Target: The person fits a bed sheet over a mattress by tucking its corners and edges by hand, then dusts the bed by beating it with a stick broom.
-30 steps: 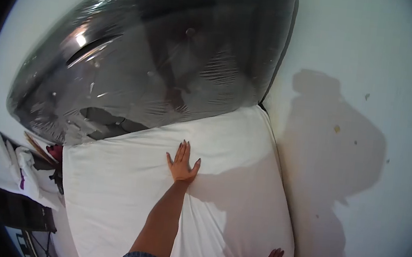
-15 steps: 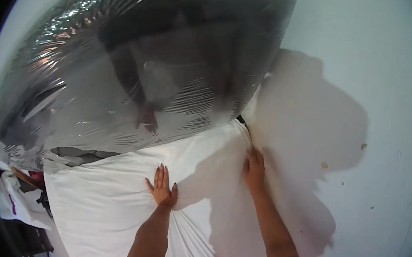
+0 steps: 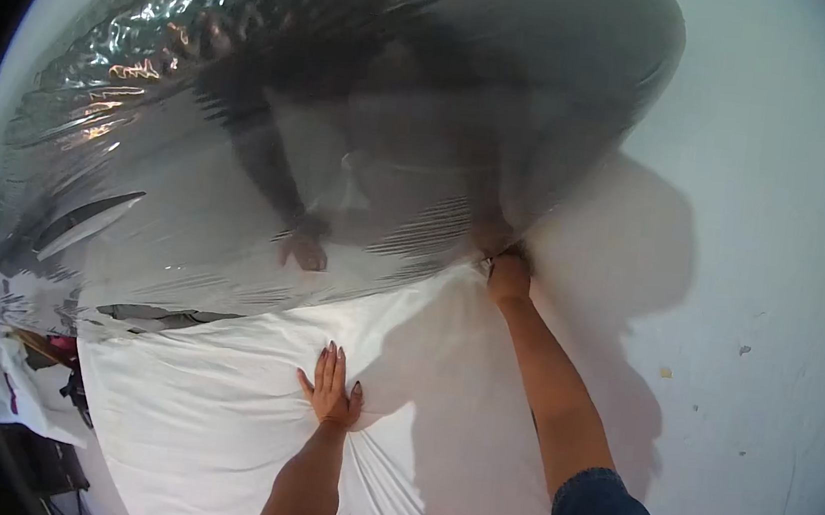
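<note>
A white sheet [image 3: 216, 408] covers the bed, with creases fanning out around my left hand [image 3: 332, 395]. That hand lies flat on the cloth, fingers stretched out and holding nothing. At the sheet's far right corner, beside the wall, my right hand [image 3: 509, 278] is closed with curled fingers on the cloth; its fingertips are partly hidden. A large shiny panel wrapped in clear plastic [image 3: 360, 182] rises just beyond the bed's far edge and mirrors both arms.
A white wall [image 3: 756, 243] with chipped paint runs along the bed's right side. White cloth or bags [image 3: 32, 388] and other items stand at the lower left. A dark gap shows under the panel's left part.
My right hand has moved forward along the bed's right edge to the far corner and closed there. The view has shifted slightly; my left hand stays flat on the sheet.
</note>
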Action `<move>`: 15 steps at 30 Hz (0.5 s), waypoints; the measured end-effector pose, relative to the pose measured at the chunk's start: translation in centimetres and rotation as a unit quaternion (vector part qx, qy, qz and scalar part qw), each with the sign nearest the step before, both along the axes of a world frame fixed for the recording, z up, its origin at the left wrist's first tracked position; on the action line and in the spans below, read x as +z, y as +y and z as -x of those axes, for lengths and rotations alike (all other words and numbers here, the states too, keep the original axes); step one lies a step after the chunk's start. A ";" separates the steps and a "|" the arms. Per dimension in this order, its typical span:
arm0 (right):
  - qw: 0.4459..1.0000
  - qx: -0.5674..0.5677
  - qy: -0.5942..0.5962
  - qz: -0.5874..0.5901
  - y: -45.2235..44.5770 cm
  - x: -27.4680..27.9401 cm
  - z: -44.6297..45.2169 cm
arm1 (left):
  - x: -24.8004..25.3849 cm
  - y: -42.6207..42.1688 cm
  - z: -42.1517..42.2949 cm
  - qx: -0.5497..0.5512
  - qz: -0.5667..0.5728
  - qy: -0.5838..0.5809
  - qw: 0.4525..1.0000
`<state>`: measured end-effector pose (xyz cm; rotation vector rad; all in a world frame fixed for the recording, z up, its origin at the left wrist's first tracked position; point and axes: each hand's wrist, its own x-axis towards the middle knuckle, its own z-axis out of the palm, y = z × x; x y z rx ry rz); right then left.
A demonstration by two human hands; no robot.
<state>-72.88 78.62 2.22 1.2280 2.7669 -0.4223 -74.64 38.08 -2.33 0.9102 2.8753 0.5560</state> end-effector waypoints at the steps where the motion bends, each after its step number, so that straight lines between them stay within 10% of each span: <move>1: 1.000 0.000 -0.001 0.000 0.0 -0.2 -0.3 | 0.0 0.0 0.0 -0.001 -0.009 0.005 1.000; 15: 0.974 0.071 0.213 0.030 -1.5 -1.0 -3.7 | 0.4 0.1 -0.1 0.003 -0.003 -0.008 1.000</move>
